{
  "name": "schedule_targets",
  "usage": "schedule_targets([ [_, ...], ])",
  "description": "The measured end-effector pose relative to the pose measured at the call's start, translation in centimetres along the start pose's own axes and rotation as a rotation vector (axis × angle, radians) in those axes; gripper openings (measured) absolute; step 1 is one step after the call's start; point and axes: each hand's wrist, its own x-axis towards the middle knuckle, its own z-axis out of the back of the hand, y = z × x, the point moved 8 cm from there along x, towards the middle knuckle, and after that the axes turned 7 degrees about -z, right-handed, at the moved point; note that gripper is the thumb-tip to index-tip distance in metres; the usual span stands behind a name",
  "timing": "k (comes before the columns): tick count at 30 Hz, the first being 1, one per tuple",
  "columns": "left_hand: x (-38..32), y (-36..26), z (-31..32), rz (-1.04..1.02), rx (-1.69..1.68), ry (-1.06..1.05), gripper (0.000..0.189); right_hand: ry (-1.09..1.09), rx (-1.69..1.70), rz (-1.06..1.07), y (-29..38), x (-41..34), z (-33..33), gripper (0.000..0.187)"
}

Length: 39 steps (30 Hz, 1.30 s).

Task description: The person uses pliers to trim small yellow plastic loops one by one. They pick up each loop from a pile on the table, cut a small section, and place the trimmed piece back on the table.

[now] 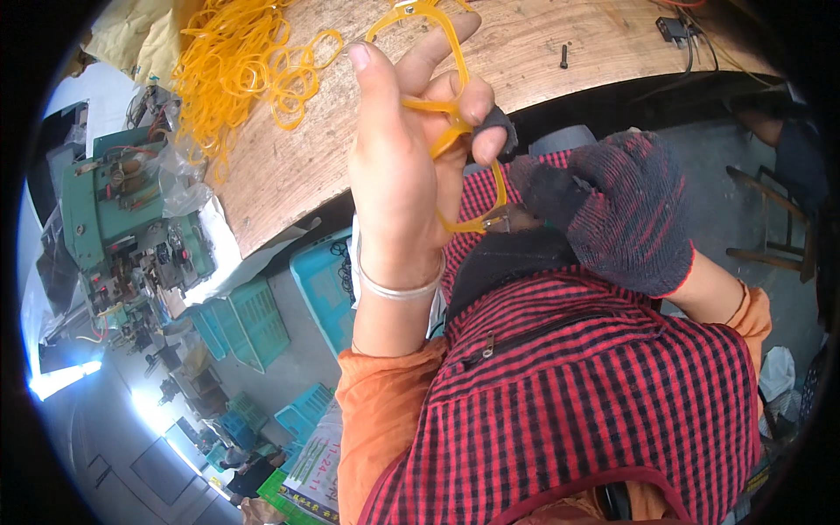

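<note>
A yellow plastic eyeglass frame (461, 62) stands on end in my bare left hand (403, 141), its bridge between the curled fingers. Small metal hinge pieces show at its two ends. A dark cloth sleeve (497, 129) wraps one of the left fingers. My right hand (627, 203) wears a dark knit glove with red threads. It is closed around what looks like a small flat blade (515, 220), mostly hidden, at the frame's lower end. Whether the blade touches the frame cannot be told.
Yellow plastic rings (243, 72) lie heaped on the wooden table (295, 157). A black screw (564, 56) and a black plug with cables (671, 29) lie farther right. Green machinery (121, 170) stands at left, above turquoise crates (256, 321). A wooden stool (768, 252) stands at right.
</note>
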Motion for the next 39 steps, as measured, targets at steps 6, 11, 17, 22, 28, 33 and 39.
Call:
schedule_targets([
  [6, 0.0, -0.8, 0.3, -0.080, 0.109, 0.038, 0.080, 0.024, 0.037, 0.142, 0.8, 1.3, 0.9, 0.044],
  [11, -0.3, -0.8, -0.7, -0.064, 0.155, -0.040, 0.083, 0.095, 0.246, -0.004, -1.3, 0.1, 0.7, 0.046],
  [17, -1.2, -2.0, 1.4, -0.231, 0.150, -0.208, 0.085, -0.064, 0.772, -0.304, -2.1, -0.8, -0.2, 0.049],
  [22, -2.3, -4.2, -0.5, -0.451, 0.278, -0.163, 0.088, 0.165, 0.392, -0.160, -0.3, 0.2, 0.1, 0.050],
  [28, -5.7, 0.0, -1.9, 0.079, 0.031, -0.189, 0.077, -0.008, 0.309, -0.103, -0.5, 1.8, 3.6, 0.052],
  [33, -8.5, 3.5, -3.4, 0.351, -0.055, -0.096, 0.077, 0.000, 0.096, -0.109, -0.3, 2.2, 4.1, 0.048],
  [39, -8.7, 3.4, -3.7, 0.307, 0.050, -0.146, 0.070, 0.043, -0.025, -0.073, 0.0, 2.1, 4.1, 0.057],
])
